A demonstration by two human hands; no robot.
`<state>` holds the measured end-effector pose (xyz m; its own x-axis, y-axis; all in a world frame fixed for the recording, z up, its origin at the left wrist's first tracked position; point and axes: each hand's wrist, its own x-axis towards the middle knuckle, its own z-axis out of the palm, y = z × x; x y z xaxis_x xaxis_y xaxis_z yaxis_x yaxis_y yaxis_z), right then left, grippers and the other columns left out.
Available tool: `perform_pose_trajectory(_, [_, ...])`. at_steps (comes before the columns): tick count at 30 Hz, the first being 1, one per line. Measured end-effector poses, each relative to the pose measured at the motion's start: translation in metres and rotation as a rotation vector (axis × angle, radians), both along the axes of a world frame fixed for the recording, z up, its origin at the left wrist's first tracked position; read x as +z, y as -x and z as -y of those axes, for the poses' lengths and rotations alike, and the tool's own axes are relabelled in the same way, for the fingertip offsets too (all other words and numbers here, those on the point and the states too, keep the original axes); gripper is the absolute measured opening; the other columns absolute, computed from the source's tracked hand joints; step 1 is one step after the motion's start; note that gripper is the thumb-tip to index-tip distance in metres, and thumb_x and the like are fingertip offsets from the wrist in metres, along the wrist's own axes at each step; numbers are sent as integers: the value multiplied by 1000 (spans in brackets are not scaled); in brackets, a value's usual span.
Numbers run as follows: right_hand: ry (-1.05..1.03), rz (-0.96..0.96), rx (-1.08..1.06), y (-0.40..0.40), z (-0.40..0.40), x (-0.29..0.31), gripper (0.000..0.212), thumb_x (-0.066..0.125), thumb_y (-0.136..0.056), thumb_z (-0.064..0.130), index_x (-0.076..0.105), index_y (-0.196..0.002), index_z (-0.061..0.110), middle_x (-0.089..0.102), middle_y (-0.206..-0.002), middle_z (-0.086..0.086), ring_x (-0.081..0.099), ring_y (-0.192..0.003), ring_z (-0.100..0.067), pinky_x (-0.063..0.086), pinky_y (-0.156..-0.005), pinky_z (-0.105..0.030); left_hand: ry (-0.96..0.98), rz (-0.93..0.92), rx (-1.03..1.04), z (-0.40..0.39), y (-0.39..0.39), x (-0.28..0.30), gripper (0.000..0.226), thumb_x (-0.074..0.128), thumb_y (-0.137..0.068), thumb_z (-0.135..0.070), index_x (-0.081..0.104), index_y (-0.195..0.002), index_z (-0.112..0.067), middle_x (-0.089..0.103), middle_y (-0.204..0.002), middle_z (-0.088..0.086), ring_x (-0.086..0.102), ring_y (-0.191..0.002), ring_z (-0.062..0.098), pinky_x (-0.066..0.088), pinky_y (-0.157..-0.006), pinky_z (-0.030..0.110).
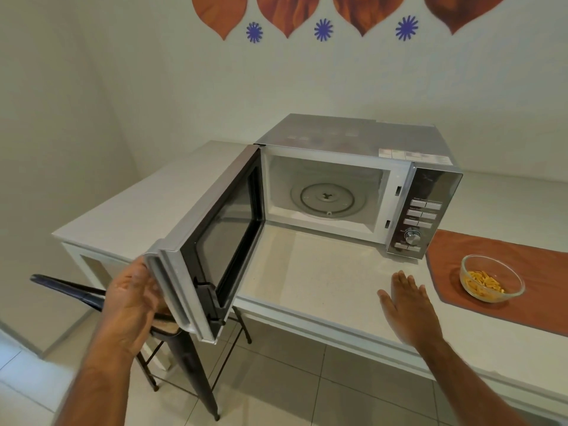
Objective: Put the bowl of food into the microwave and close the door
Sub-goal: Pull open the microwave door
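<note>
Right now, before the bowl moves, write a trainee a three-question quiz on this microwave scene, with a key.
1. True or false: the clear glass bowl of yellow food already sits on the round glass turntable.
2. Which hand touches the silver microwave's open door?
A. left hand
B. right hand
C. neither
3. Fill in: the bowl rests on a rust-coloured ____ to the right of the silver microwave.

Key:
1. False; the turntable is bare and the bowl is on the white counter side.
2. A; it holds the door's outer edge, while the right hand hovers open over the counter.
3. Mat.
</note>
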<state>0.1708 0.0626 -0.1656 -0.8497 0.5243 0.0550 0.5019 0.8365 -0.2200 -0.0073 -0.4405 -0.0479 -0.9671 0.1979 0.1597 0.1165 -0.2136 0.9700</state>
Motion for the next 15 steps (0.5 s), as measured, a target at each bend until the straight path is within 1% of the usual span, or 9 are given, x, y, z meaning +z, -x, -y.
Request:
perform_pose_trajectory(1, [0,1,-1,0,0,-1,72,26,-107,53,19,-162,6,21,-172,-15,19,-160,-32,15,-131,-50,3,-13,77,1,3,10,37,68,-96,-58,80,-118,-30,80,-114,-9,71,-112,19,65,-87,48])
perform_pose_trajectory(2, [-1,3,-4,0,-1,-2,72,25,-107,53,19,-162,7,21,-173,-15,19,-160,-31,15,-131,-50,7,-49,145,2,6,21,38,64,-99,-56,78,-125,-32,78,-123,-11,68,-121,19,59,-96,51])
perform_pose_trajectory(3, [-4,4,-6,0,-1,-2,72,25,-107,54,19,-162,7,20,-173,-14,18,-160,-31,14,-131,-50,15,-112,197,2,7,34,41,60,-101,-58,75,-130,-32,75,-131,-9,66,-129,20,52,-104,53])
perform_pose_trajectory(4, [-9,5,-7,0,-2,-3,73,24,-107,54,18,-163,7,20,-173,-14,18,-161,-31,14,-131,-49,29,-192,231,1,6,48,45,57,-102,-61,72,-134,-32,73,-137,-5,65,-132,20,52,-105,53])
perform_pose_trajectory(6, [-11,10,-10,1,-2,-3,73,23,-107,55,18,-163,7,19,-173,-13,18,-161,-30,13,-131,-48,89,-352,271,-6,-2,76,48,53,-105,-62,70,-136,-30,72,-138,-1,67,-130,21,60,-101,51])
perform_pose_trajectory(9, [-10,10,-13,1,-1,-3,74,24,-107,55,19,-163,7,20,-173,-14,19,-161,-30,14,-131,-48,300,-504,349,-26,-19,114,37,56,-104,-61,70,-133,-42,73,-134,-15,69,-123,9,59,-94,42])
perform_pose_trajectory(12, [-3,11,-15,2,0,-3,74,24,-107,55,17,-164,7,18,-174,-13,17,-161,-29,12,-132,-47,533,-614,243,-55,-36,143,44,55,-98,-70,64,-137,-51,64,-142,-25,64,-120,-6,49,-87,26])
perform_pose_trajectory(14, [-4,16,-13,1,0,-2,74,23,-107,55,16,-164,8,16,-174,-12,15,-161,-29,11,-132,-47,628,-627,125,-81,-44,151,54,55,-94,-74,55,-144,-53,54,-147,-32,56,-121,-10,44,-86,21])
perform_pose_trajectory(15, [-3,18,-12,1,1,-1,73,23,-108,55,15,-164,8,15,-174,-12,15,-161,-29,11,-132,-46,663,-630,73,-96,-47,153,57,55,-94,-75,50,-147,-54,49,-144,-38,52,-121,-13,41,-89,21])
